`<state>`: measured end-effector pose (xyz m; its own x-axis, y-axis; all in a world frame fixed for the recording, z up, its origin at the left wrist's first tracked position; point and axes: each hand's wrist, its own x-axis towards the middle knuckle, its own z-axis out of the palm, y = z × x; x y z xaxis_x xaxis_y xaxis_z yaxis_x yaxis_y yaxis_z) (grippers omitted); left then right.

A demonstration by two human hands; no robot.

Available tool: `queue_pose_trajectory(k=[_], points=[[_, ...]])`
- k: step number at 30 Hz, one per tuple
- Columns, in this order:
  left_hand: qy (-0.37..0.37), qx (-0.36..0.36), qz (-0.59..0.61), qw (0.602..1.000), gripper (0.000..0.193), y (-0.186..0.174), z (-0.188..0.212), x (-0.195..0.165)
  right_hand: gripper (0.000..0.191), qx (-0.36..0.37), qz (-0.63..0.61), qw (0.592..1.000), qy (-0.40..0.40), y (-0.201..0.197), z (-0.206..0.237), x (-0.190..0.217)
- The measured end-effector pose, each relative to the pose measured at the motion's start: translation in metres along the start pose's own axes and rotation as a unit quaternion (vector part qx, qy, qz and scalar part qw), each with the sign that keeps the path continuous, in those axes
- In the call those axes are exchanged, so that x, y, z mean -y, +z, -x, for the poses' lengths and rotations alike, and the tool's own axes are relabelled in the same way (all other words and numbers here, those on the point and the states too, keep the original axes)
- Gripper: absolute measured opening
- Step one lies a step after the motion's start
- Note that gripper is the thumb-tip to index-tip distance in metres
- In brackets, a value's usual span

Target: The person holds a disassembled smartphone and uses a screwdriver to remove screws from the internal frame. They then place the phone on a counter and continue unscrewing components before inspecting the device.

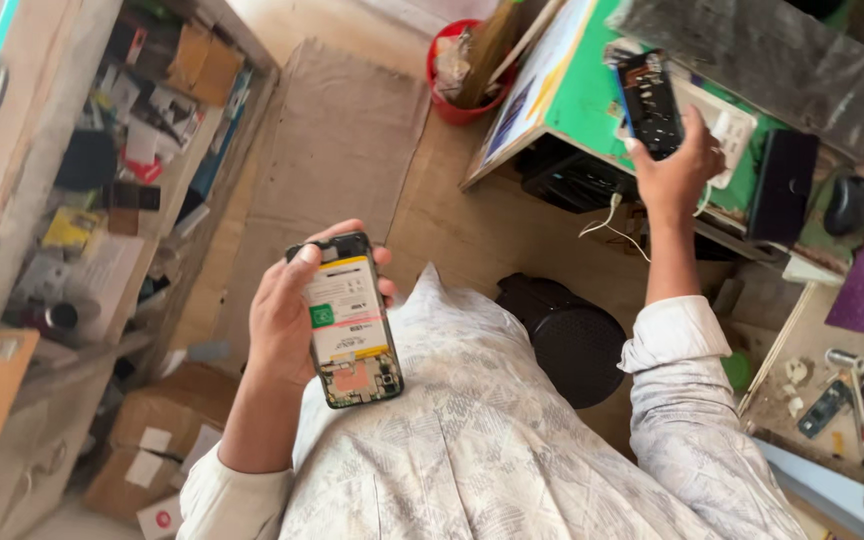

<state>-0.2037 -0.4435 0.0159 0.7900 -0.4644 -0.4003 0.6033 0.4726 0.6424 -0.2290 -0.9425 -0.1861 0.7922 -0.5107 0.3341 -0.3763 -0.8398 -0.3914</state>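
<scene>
My left hand (287, 310) holds an opened phone (352, 320) with its back off, so the white battery and the circuit board show. It hovers in front of my chest. My right hand (674, 172) is stretched out to the right and grips a second dark opened phone (649, 102), held over the green-topped workbench (592, 95). Both sleeves are light and patterned.
A black stool (572, 335) stands below the bench. A red bucket (462, 100) sits on the floor at the back. Cluttered shelves (102, 170) and cardboard boxes (162, 430) fill the left. Small tools (852, 400) lie at the right, with a dark mouse (849, 203) on the bench.
</scene>
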Motion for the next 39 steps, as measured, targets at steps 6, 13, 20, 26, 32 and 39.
queue_pose_trajectory(k=[6, 13, 20, 26, 32, 39], points=[[0.053, -0.029, 0.036, 0.998, 0.052, -0.039, 0.021, -0.018, 0.096, -0.034, 0.029, 0.999, -0.024, -0.009, 0.003, 0.013], [0.080, -0.057, 0.047, 0.994, 0.055, -0.090, 0.031, -0.060, 0.102, -0.031, 0.009, 0.997, -0.074, -0.010, 0.007, 0.067], [0.116, -0.049, 0.095, 0.987, 0.057, -0.171, 0.049, -0.115, 0.101, 0.027, -0.059, 0.985, -0.163, 0.028, 0.024, 0.223], [0.160, -0.073, 0.152, 0.973, 0.057, -0.245, 0.085, -0.165, 0.097, 0.138, -0.383, 0.896, -0.176, 0.099, 0.056, 0.423], [0.227, -0.140, 0.160, 0.951, 0.055, -0.302, 0.133, -0.193, 0.084, 0.114, -0.208, 0.880, -0.412, 0.152, 0.099, 0.600], [0.330, -0.239, 0.243, 0.880, 0.052, -0.334, 0.177, -0.188, 0.092, 0.246, -0.318, 0.800, -0.446, 0.224, 0.119, 0.736]])
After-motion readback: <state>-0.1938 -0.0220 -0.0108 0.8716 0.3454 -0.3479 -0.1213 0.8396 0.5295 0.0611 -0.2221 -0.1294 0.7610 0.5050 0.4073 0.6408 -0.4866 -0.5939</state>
